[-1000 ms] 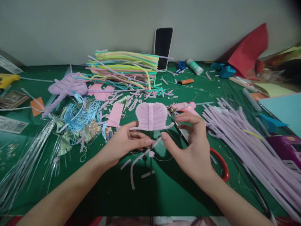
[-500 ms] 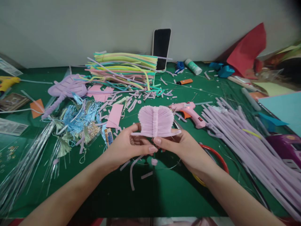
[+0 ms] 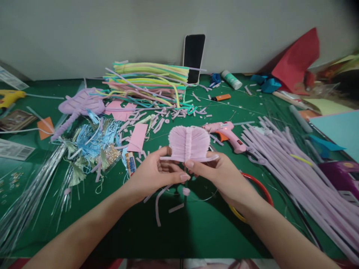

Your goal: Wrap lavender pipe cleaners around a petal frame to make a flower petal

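Note:
A lilac fan-shaped piece made of pipe cleaners (image 3: 179, 144) is held upright between both hands, with a thick ridge down its middle and a strip across its base. My left hand (image 3: 159, 170) is closed on its lower left part, thumb stretched toward the centre. The thumb of my right hand (image 3: 213, 168) presses at the base of the ridge, its other fingers behind the piece. Just below the hands is a small lilac tuft (image 3: 186, 191) by a thin wire. A pink glue gun (image 3: 228, 136) lies behind my right hand.
Lilac pipe cleaners (image 3: 297, 175) spread at the right, near red-handled scissors (image 3: 259, 185). A colourful bundle (image 3: 148, 82) and a phone (image 3: 194, 58) are at the back. Blue tassels (image 3: 95, 136) and a lilac leaf-like piece (image 3: 81, 102) lie left. Cut bits are scattered mid-table.
The lilac piece and both hands have shifted very slightly to the right in view. The hold on it looks the same.

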`<state>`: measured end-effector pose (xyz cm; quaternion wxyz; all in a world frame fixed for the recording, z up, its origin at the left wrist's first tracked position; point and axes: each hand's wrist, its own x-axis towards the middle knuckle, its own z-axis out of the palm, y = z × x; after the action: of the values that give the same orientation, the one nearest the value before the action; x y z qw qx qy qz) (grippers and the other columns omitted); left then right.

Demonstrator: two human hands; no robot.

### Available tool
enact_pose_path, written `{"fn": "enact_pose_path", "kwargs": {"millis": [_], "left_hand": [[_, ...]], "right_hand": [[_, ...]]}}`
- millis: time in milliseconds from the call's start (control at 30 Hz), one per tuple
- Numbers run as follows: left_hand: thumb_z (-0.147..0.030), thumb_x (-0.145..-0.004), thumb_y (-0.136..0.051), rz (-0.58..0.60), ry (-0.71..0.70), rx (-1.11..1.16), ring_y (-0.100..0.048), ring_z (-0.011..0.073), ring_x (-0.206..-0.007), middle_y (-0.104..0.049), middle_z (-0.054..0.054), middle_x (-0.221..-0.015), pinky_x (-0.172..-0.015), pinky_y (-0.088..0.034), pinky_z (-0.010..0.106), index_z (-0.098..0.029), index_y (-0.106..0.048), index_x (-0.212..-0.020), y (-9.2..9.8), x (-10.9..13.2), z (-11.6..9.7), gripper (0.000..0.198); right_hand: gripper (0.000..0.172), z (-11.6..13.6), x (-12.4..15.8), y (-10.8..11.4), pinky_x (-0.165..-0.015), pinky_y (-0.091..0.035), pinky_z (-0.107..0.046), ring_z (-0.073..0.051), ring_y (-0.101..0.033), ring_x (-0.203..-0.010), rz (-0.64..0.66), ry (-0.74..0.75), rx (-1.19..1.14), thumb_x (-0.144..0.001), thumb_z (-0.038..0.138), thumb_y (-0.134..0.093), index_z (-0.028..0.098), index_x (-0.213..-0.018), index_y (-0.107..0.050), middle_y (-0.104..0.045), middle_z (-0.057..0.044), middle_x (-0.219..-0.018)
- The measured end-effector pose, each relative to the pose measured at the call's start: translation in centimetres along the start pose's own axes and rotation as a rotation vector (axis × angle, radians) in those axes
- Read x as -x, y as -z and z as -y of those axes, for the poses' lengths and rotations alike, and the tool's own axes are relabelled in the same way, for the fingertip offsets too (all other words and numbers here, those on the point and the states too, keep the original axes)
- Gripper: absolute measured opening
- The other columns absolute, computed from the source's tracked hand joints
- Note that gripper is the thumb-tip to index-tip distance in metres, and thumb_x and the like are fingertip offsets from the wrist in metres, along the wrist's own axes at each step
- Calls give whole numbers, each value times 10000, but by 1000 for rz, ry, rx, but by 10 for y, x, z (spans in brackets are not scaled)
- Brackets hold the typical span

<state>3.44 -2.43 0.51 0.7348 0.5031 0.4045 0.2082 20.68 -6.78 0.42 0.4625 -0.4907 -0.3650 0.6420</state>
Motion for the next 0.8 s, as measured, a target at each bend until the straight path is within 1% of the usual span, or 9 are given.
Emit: {"fn": "enact_pose_path", "kwargs": {"millis": [100,167,233,300,367,433,567,733,800], "left_hand": [[-222,-645,-849,-33,-12,-9,-655,109,-662,-684,-38,-679,-638,-504,194,-183,-503,-922,-1,0,-1,445],[-270,-672,-834,-46,-42,4,-674,122,-685,-704,-34,-708,-654,-514,206,-202,-472,-898,0,1,-2,433],[-362,-758,-762,-60,-95,3,-690,138,-712,-720,-17,-756,-659,-522,221,-205,-491,-895,1,1,-3,342],[-425,-833,-672,-106,-152,-18,-695,153,-738,-715,-1,-785,-647,-525,231,-197,-535,-867,2,1,-4,267],[-425,-869,-626,-166,-178,-39,-686,158,-747,-697,4,-780,-638,-526,236,-190,-568,-820,4,1,-5,247],[-395,-865,-640,-196,-172,-36,-671,154,-738,-683,3,-757,-640,-525,235,-186,-590,-797,6,1,-5,226],[-367,-854,-667,-141,-113,42,-663,140,-721,-691,4,-745,-652,-509,226,-172,-622,-791,12,0,-3,210],[-349,-812,-722,7,44,287,-658,121,-663,-703,5,-704,-618,-494,201,-165,-613,-762,21,-3,-3,219],[-339,-798,-738,47,73,333,-656,116,-644,-706,13,-693,-602,-497,192,-156,-608,-741,22,-3,-4,231]], "right_hand": [[220,0,-1,0,-885,-507,-341,-215,-690,-945,-23,1,11,-720,365,-785,225,-889,-772,-767,-22,-899],[169,0,-1,1,-829,-509,-317,-189,-683,-850,-39,6,14,-724,363,-780,213,-801,-763,-756,-10,-822],[153,-1,-2,3,-769,-500,-292,-159,-657,-763,-52,7,9,-729,357,-777,209,-760,-754,-740,2,-773],[147,-1,-2,4,-728,-484,-273,-140,-629,-724,-55,5,4,-732,350,-776,211,-779,-756,-731,6,-775],[151,-1,-2,4,-706,-469,-264,-133,-610,-717,-49,-5,2,-739,348,-772,215,-810,-760,-729,3,-799],[152,0,-1,4,-693,-458,-261,-132,-597,-713,-45,-14,-3,-740,348,-771,217,-817,-761,-725,0,-805],[152,1,1,5,-674,-444,-252,-122,-575,-689,-43,-32,-34,-723,345,-786,213,-795,-759,-711,2,-774],[147,1,1,5,-655,-430,-257,-115,-550,-646,-17,-29,-69,-699,346,-802,216,-732,-740,-686,16,-720],[160,1,1,4,-653,-429,-261,-117,-547,-639,5,-18,-77,-695,359,-804,215,-704,-733,-676,17,-700]]}}
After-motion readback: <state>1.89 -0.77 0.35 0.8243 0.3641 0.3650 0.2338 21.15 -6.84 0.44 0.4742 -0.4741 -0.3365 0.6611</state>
